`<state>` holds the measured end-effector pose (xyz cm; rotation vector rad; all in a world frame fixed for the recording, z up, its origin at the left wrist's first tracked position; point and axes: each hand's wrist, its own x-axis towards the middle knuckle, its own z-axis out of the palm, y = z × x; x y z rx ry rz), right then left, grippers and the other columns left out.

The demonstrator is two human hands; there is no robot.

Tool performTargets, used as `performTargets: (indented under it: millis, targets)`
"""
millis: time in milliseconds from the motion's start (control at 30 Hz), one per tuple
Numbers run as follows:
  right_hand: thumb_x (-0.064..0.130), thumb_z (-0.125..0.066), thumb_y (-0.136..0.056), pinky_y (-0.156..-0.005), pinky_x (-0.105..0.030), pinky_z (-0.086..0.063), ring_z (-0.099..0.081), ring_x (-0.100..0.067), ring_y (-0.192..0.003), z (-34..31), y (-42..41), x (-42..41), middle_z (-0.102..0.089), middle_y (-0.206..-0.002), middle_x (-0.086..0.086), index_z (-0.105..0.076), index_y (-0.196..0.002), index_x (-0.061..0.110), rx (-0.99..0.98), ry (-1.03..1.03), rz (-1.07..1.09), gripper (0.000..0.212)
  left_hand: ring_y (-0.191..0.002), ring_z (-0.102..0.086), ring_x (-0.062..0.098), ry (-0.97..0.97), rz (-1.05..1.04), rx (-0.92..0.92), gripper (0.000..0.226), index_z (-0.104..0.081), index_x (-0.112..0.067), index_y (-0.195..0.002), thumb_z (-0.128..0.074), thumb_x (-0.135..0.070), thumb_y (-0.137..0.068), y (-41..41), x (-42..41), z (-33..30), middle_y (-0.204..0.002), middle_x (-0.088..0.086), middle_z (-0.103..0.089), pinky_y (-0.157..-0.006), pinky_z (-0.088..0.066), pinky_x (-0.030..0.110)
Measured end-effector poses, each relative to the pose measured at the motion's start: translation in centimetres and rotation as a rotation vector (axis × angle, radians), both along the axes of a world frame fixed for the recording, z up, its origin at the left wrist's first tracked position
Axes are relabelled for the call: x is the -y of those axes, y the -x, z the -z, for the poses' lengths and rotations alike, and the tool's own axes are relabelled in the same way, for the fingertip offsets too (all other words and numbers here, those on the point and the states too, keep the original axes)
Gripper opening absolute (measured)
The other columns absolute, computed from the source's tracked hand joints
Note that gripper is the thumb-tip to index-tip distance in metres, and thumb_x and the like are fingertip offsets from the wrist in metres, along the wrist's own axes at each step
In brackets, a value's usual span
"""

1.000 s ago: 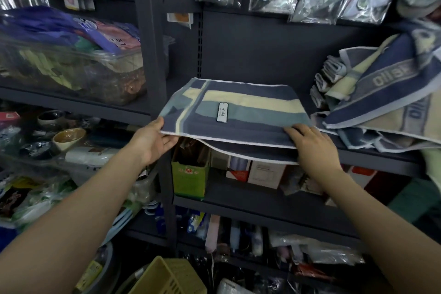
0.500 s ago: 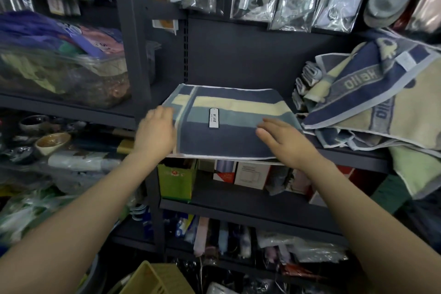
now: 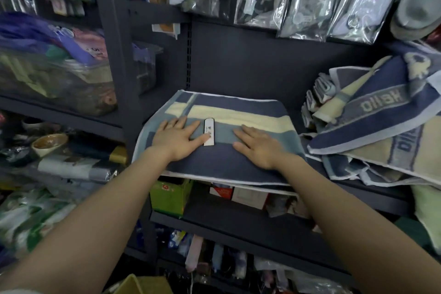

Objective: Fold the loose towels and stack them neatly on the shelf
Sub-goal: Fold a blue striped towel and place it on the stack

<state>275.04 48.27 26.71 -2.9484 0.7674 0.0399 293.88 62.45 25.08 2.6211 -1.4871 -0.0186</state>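
We press our left hand [image 3: 175,139] and right hand [image 3: 259,148] flat, fingers straight and gripping nothing, on the folded towel [image 3: 229,164] to settle it on the shelf [image 3: 372,192].

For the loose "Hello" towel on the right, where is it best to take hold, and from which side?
Probably the "Hello" towel is best pinched along its white-bordered lower edge, coming from the front. That edge lies exposed on top of the heap, facing the person, while the rest is crumpled into other towels.

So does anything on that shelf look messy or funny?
Yes. The heap of loose towels on the right is crumpled and unfolded, spilling past the shelf edge. The folded towel under the left hand and right hand overhangs the front too.
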Motion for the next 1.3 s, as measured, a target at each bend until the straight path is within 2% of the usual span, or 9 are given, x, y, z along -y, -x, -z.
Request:
performTargets:
  millis: [200,433,533,600,700,833,1033,1200,1300]
  targets:
    - [0.058,-0.023,-0.094,-0.117,-0.039,-0.011,-0.008,-0.020,-0.144,-0.3,5.5,4.8,-0.003,-0.158,0.000,-0.009,-0.148,0.033,-0.025,-0.032,0.146,0.061,-0.143,-0.009,0.019,0.061,-0.029,0.045,0.098,-0.013,-0.034,-0.147,0.004,-0.082,-0.063,0.3,-0.1,0.0,-0.157,-0.004,-0.007,-0.115,-0.004,0.040]
    - [0.017,-0.046,-0.096,-0.090,-0.043,-0.046,-0.056,-0.031,-0.107,-2.1,9.5,2.1,-0.058,-0.120,-0.011,-0.065,-0.111,0.009,0.279,0.185,-0.223,0.025,-0.141,-0.017,0.024,0.179,-0.070,0.149,0.063,-0.025,-0.020,-0.145,-0.024,-0.056,-0.093,1.7,0.2,-0.4,-0.154,0.004,-0.022,-0.112,-0.012,0.039]
    - [0.003,-0.049,-0.080,-0.077,-0.044,-0.053,-0.062,-0.034,-0.093,-2.5,12.5,0.8,-0.064,-0.108,-0.013,-0.067,-0.102,0.007,0.312,0.272,-0.378,0.029,-0.132,-0.033,0.028,0.499,0.076,0.115,0.044,-0.046,-0.009,-0.132,-0.037,-0.036,-0.097,5.2,0.6,-0.7,-0.140,0.010,-0.042,-0.105,-0.024,0.035]
    - [0.002,-0.045,-0.075,-0.092,-0.042,-0.046,-0.056,-0.030,-0.111,-2.4,14.1,1.0,-0.057,-0.125,-0.010,-0.060,-0.119,0.011,0.182,0.201,-0.373,0.047,-0.117,-0.048,0.028,0.592,0.207,-0.092,0.039,-0.055,-0.009,-0.121,-0.036,-0.034,-0.098,8.5,1.3,-1.8,-0.125,0.010,-0.055,-0.094,-0.034,0.032]
    - [0.011,-0.049,-0.082,-0.105,-0.034,-0.032,-0.039,-0.022,-0.131,-1.9,15.3,2.1,-0.038,-0.145,-0.003,-0.041,-0.137,0.019,0.044,0.207,-0.364,0.057,-0.106,-0.054,0.018,0.509,0.421,-0.153,0.048,-0.061,-0.013,-0.114,-0.028,-0.042,-0.093,12.8,2.2,-3.7,-0.114,0.004,-0.062,-0.086,-0.037,0.026]
    - [0.021,-0.071,-0.075,-0.082,-0.041,-0.051,-0.062,-0.031,-0.102,-1.5,14.4,2.1,-0.062,-0.117,-0.012,-0.061,-0.116,0.010,0.108,0.393,-0.426,0.044,-0.092,-0.053,0.015,0.409,0.603,-0.187,0.055,-0.060,-0.013,-0.105,-0.027,-0.053,-0.088,16.3,2.0,-4.0,-0.103,0.001,-0.059,-0.078,-0.040,0.032]
    - [0.024,-0.060,-0.081,-0.053,-0.031,-0.038,-0.061,-0.027,-0.074,-3.2,12.4,1.9,-0.064,-0.081,-0.003,-0.061,-0.089,0.014,0.338,0.361,-0.372,0.012,-0.085,-0.056,0.019,0.367,0.423,-0.094,0.071,-0.041,-0.019,-0.109,-0.059,-0.070,-0.063,19.5,2.1,-2.0,-0.102,-0.003,-0.056,-0.064,-0.039,0.030]
    - [0.020,-0.046,-0.093,-0.073,-0.045,-0.047,-0.058,-0.028,-0.091,-4.1,10.4,2.8,-0.063,-0.098,-0.009,-0.055,-0.102,0.010,0.399,0.077,-0.380,0.017,-0.084,-0.063,0.032,0.626,0.215,-0.035,0.058,-0.038,-0.017,-0.122,-0.065,-0.044,-0.079,19.1,3.7,-1.9,-0.098,0.009,-0.065,-0.061,-0.044,0.033]
    - [0.021,-0.045,-0.094,-0.077,-0.044,-0.046,-0.059,-0.023,-0.091,-4.7,9.5,3.2,-0.064,-0.099,-0.007,-0.055,-0.104,0.009,0.401,-0.046,-0.438,0.018,-0.070,-0.060,0.029,0.767,0.191,-0.092,0.027,-0.051,-0.014,-0.106,-0.058,-0.033,-0.087,18.1,3.7,-2.5,-0.073,0.006,-0.062,-0.058,-0.044,0.036]
